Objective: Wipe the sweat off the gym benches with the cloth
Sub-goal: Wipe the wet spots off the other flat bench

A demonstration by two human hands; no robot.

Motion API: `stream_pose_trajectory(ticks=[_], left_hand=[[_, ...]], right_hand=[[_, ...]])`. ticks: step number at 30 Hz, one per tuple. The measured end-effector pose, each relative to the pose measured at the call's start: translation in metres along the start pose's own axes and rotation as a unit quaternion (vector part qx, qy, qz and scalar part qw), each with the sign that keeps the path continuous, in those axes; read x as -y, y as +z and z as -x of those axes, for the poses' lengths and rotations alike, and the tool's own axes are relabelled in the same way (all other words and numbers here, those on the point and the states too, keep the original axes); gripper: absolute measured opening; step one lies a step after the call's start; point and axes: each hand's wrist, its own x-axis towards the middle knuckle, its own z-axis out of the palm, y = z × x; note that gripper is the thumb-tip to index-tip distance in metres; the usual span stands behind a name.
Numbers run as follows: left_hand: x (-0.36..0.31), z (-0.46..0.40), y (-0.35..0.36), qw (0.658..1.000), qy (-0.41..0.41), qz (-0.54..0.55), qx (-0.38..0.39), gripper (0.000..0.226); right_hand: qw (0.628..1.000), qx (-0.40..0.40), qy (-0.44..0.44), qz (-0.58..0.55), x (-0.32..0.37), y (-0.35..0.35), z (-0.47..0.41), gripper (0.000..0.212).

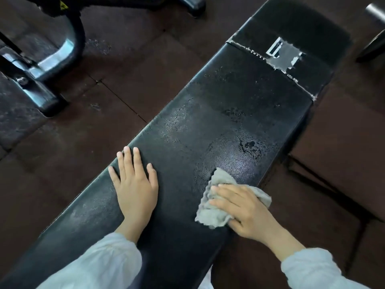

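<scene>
A long black padded gym bench (218,113) runs diagonally from the lower left to the upper right. Wet, shiny patches (250,147) show on its middle. A crumpled grey cloth (216,211) lies on the pad near its right edge. My right hand (243,211) presses down on the cloth with straight fingers laid across it. My left hand (135,184) rests flat on the pad near the left edge, fingers spread. A seam with torn silver tape (285,55) crosses the bench's far part.
Dark rubber floor tiles (129,65) surround the bench. A black and grey metal machine frame (39,65) stands at the upper left. A dark frame bar (325,188) lies on the floor at the right, and another piece of equipment (375,24) shows at the upper right.
</scene>
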Motion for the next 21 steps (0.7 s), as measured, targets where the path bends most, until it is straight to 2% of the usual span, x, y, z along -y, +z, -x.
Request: stream_pose_trajectory(ticks=[4,6,8,11,13,15,19,21], left_hand=[[0.000,-0.001,-0.001,1.000,-0.002,0.010,0.002,0.060],[0.001,-0.001,0.000,1.000,-0.003,0.014,0.001,0.060],[0.001,0.000,0.000,1.000,-0.002,0.014,-0.001,0.061],[0.001,0.000,0.000,1.000,0.000,0.015,0.002,0.062],[0.002,0.000,0.000,1.000,-0.001,0.018,0.003,0.063],[0.002,0.000,-0.001,1.000,0.000,0.019,0.006,0.063],[0.000,0.000,-0.001,1.000,0.000,0.015,0.011,0.062],[0.000,-0.001,-0.001,1.000,-0.004,0.012,0.016,0.063]], right_hand=[[0.980,-0.131,0.149,0.009,-0.034,-0.019,-0.010,0.038],[0.974,-0.135,0.183,0.015,-0.032,-0.022,-0.035,0.042],[0.985,-0.082,0.153,0.013,-0.014,-0.015,-0.047,0.045],[0.999,0.006,0.030,0.019,0.016,0.005,-0.024,0.046],[1.000,0.021,-0.001,0.003,0.015,0.008,0.005,0.042],[0.999,-0.021,0.043,-0.010,-0.001,0.001,0.025,0.035],[0.966,-0.147,0.212,0.019,-0.041,-0.022,0.001,0.044],[0.957,-0.152,0.245,0.028,-0.044,-0.028,-0.034,0.048]])
